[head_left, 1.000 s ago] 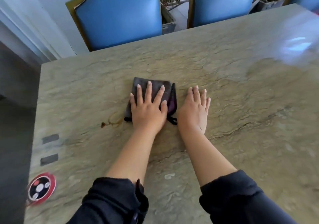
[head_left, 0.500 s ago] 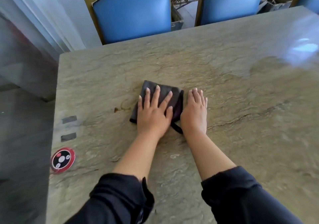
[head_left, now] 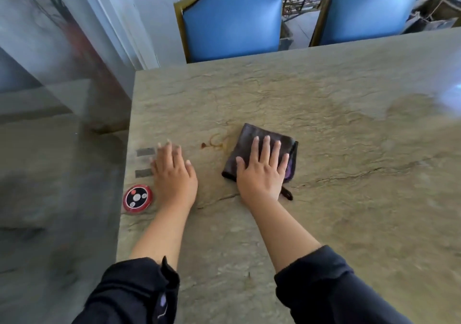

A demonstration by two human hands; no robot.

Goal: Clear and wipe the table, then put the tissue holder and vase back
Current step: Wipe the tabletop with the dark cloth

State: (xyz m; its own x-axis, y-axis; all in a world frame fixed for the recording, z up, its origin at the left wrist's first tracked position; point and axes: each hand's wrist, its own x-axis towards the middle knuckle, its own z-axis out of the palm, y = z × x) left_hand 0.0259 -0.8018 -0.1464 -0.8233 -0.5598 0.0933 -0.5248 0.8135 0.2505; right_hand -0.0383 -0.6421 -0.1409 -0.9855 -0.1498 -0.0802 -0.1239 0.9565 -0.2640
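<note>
A dark folded cloth (head_left: 250, 137) lies on the beige stone table (head_left: 336, 129), left of the middle. My right hand (head_left: 262, 171) presses flat on the cloth, fingers spread. My left hand (head_left: 173, 174) rests flat and empty on the bare table near its left edge. Between the hands, a brown ring-shaped stain (head_left: 215, 143) marks the stone just left of the cloth. Neither a tissue holder nor a vase is in view.
A round red and black call button (head_left: 137, 199) sits at the table's left edge, beside my left wrist. Two grey strips (head_left: 145, 152) lie above it. Two blue chairs (head_left: 232, 19) (head_left: 365, 11) stand along the far side. The floor drops away on the left.
The cloth was under my left hand with the right beside it. Now my right hand is on the cloth, and my left has moved left toward the call button. The view shifted left.
</note>
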